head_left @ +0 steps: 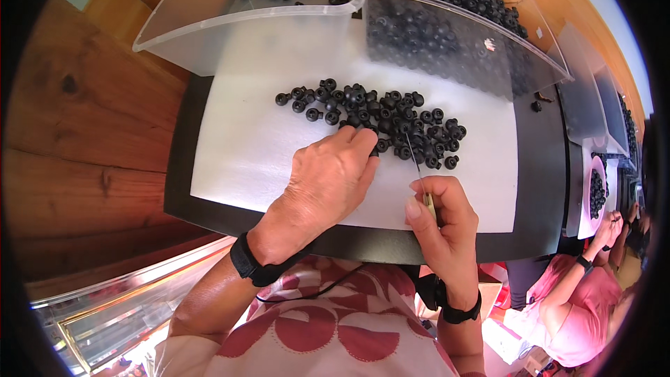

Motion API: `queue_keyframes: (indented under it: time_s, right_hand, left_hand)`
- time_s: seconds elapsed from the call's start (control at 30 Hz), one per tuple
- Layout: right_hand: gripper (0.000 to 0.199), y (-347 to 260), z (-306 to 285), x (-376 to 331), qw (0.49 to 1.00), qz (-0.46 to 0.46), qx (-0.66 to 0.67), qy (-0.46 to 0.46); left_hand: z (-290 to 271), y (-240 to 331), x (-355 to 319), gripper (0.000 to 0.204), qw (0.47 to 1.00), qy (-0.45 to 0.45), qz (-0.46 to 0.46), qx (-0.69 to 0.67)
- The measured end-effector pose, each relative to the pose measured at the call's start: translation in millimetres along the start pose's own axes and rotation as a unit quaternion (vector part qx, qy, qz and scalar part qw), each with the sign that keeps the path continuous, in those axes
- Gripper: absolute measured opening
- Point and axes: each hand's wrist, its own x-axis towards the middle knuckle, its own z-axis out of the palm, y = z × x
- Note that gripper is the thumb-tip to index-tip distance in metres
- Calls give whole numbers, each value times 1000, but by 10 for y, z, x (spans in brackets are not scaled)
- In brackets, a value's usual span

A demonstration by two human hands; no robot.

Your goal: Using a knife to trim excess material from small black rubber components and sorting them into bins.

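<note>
Small black knob-like parts [408, 112], each round with a short neck, lie in a loose pile on a white sheet [244, 146]. At the near left edge of that pile my left hand [328, 171] is curled, its fingertips closed on one of the black parts; the fingers mostly hide it. My right hand [447, 227] is closed around the yellowish handle of a thin, pointed metal tool [420, 174]. The tool's tip points away from me, over the pile. Its exact kind is not clear. Dark bands circle both wrists.
Beyond the sheet stand two clear plastic bins, the left bin [279, 10] with a few black parts, the right bin [467, 7] heaped with them. A dark table edge [181, 160] frames the sheet. At the right, another person [572, 300] works beside a pink tray [590, 216].
</note>
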Motion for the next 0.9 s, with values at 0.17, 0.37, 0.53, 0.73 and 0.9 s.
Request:
queue_keyframes:
  time_s: [0.17, 0.37, 0.53, 0.73, 0.9]
  right_hand:
    - [21, 34, -51, 2, 1000, 4, -11, 11]
    - [23, 10, -50, 40, 999, 28, 34, -16]
    - [22, -96, -3, 94, 995, 64, 71, -33]
    - [18, -41, 21, 93, 995, -13, -35, -96]
    - [18, -45, 87, 95, 993, -11, -62, -96]
  left_hand:
    - [-1, -49, -62, 17, 993, 35, 31, -108]
    - [-178, -61, -93, 16, 801, -121, -158, -565]
    - [-96, -150, -118, 26, 702, -152, -172, -674]
    - [80, -268, -140, 30, 629, -142, -177, -743]
    - [117, -270, -139, 32, 621, -133, -160, -756]
